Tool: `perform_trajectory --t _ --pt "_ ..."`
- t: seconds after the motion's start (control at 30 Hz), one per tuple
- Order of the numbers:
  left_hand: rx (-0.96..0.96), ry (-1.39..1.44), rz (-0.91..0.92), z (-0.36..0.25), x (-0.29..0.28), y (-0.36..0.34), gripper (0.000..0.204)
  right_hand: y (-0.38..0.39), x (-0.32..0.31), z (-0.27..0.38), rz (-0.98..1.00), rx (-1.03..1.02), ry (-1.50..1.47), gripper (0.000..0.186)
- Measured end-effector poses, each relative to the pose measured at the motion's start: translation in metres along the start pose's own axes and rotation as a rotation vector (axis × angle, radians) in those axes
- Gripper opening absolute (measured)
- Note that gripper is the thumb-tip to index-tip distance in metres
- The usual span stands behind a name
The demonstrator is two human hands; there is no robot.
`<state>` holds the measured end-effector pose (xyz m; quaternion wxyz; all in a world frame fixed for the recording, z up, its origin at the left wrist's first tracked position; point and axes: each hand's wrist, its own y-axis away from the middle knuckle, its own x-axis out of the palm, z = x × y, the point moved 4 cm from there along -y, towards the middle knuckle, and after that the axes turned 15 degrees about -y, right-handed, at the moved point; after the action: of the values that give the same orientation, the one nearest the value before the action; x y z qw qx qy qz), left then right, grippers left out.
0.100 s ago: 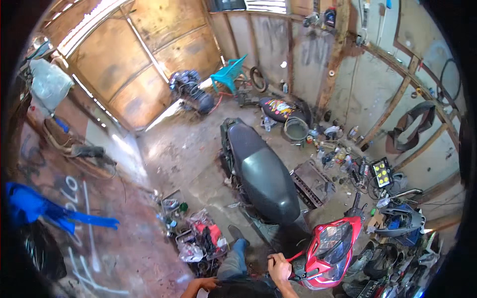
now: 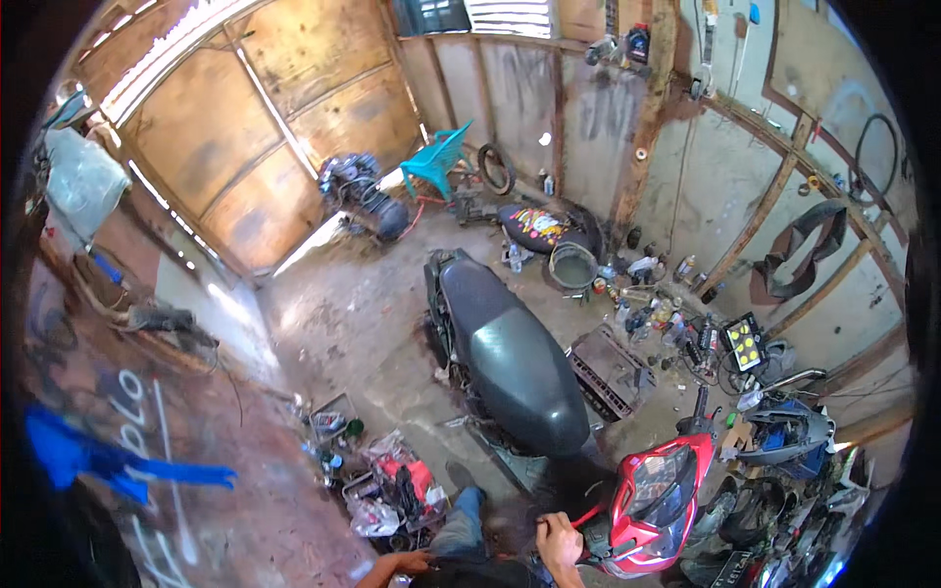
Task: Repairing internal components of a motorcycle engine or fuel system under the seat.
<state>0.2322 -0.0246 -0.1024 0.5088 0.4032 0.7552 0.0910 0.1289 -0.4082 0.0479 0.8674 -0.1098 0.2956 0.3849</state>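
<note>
A scooter with a long black seat [image 2: 515, 363] and a red front panel [image 2: 657, 500] stands below me, its right handlebar end near the right. My right hand [image 2: 560, 544] is curled over the near end of the handlebar beside the red panel, with much of the grip hidden under it. My left hand [image 2: 412, 562] is low at the bottom edge against my dark clothing, its fingers mostly hidden. My leg [image 2: 459, 519] stands between the scooter and a pile of parts and bags [image 2: 392, 490].
A teal plastic chair [image 2: 439, 157] and an engine [image 2: 368, 196] lie near wooden doors [image 2: 255, 127]. A bucket [image 2: 573, 279], bottles and cans [image 2: 657, 314] line the right wall. More scooter parts [image 2: 784, 441] crowd the lower right. A blue cloth [image 2: 69, 451] hangs at left.
The view has shifted slightly, so the far seat and chair appear lower and a little to the left. Both hands stay in nearly the same places.
</note>
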Motion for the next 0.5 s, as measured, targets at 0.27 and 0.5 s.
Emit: perform_trajectory --t 0.27,0.5 --pt "0.309 -0.355 0.121 0.185 0.01 0.063 0.058 -0.01 -0.007 0.014 -0.223 0.15 0.087 0.007" --pt "0.405 -0.577 0.518 0.24 0.047 0.079 0.077 -0.002 -0.007 0.018 -0.422 0.2 -0.016 0.007"
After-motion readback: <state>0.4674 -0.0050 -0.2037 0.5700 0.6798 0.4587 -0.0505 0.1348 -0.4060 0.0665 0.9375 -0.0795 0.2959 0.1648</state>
